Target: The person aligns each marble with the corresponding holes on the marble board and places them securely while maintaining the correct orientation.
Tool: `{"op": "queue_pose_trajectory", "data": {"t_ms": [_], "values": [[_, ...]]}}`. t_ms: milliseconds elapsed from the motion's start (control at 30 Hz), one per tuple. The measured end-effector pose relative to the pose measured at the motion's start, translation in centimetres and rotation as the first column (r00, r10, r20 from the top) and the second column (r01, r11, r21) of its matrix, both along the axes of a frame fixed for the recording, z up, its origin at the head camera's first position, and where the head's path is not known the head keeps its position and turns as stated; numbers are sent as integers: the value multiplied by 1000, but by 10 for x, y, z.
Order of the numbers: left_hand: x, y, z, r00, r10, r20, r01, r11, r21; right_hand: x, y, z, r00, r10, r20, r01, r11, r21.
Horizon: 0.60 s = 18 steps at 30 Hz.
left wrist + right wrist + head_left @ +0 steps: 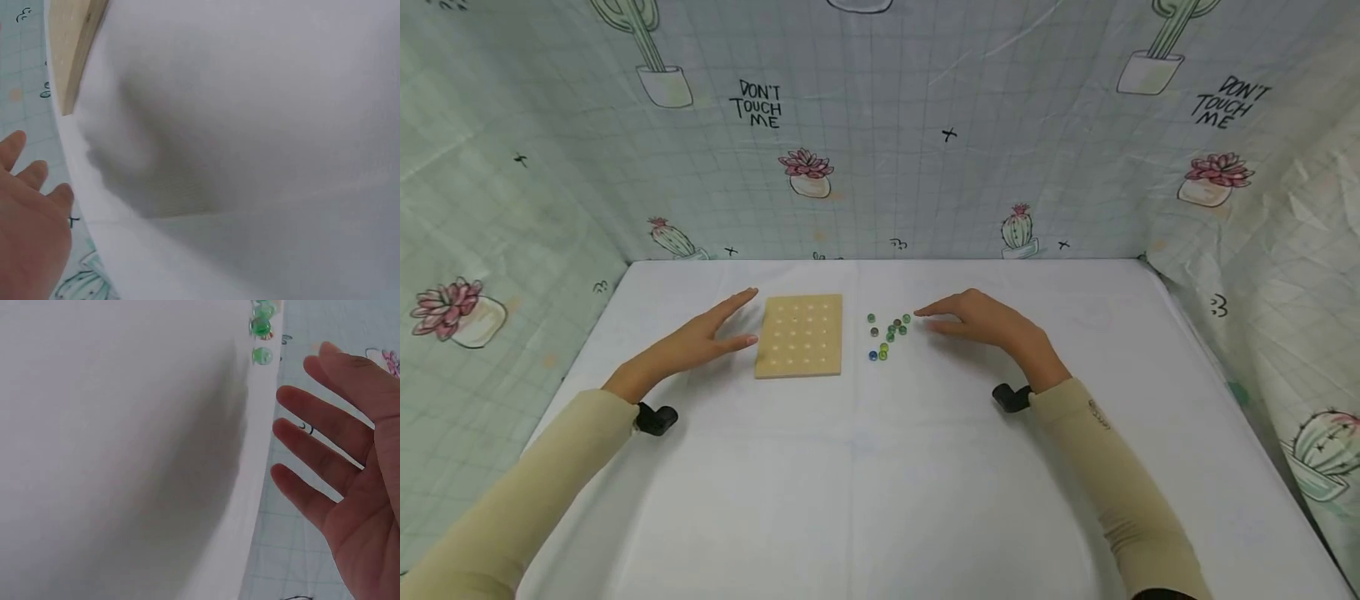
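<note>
A square tan wooden board (799, 369) with rows of small round hollows lies flat on the white table. My left hand (703, 336) is just left of it, thumb and fingers spread, the thumb tip close to the board's left edge. Right of the board several glass marbles lie loose, mostly green, among them a blue marble (873, 356). Beside their right side hovers my right hand (981, 319), fingers extended toward the group and holding nothing. In the right wrist view its fingers are apart, with a green marble (263, 355) beyond them.
White cloth covers the table (850, 500). A patterned curtain (880, 167) with cactus drawings rises behind the table and along both sides. Each wrist wears a small black camera, such as the left camera (657, 420).
</note>
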State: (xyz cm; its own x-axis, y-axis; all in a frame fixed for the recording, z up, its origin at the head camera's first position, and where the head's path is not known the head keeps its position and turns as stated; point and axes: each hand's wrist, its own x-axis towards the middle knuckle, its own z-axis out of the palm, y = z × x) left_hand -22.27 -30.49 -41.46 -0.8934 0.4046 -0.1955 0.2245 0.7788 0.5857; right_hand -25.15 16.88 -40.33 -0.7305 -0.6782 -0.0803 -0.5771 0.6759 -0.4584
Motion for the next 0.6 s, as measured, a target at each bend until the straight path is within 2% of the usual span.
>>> {"op": "queue_pose_trajectory", "data": {"t_ms": [100, 333, 500, 600], "values": [[-1, -1, -5, 999, 31, 12, -31, 999, 36, -11, -4, -2, 1000, 2, 23, -2, 1000, -25], [-4, -2, -11, 999, 44, -16, -43, 997, 56, -32, -13, -12, 998, -22, 66, 30, 992, -120], [-6, -2, -18, 998, 57, -2, -56, 996, 72, -42, -18, -19, 992, -44, 116, 65, 982, -180], [-6, -2, -22, 998, 63, 6, -64, 997, 49, -45, -22, -23, 989, -41, 145, 70, 977, -203]]}}
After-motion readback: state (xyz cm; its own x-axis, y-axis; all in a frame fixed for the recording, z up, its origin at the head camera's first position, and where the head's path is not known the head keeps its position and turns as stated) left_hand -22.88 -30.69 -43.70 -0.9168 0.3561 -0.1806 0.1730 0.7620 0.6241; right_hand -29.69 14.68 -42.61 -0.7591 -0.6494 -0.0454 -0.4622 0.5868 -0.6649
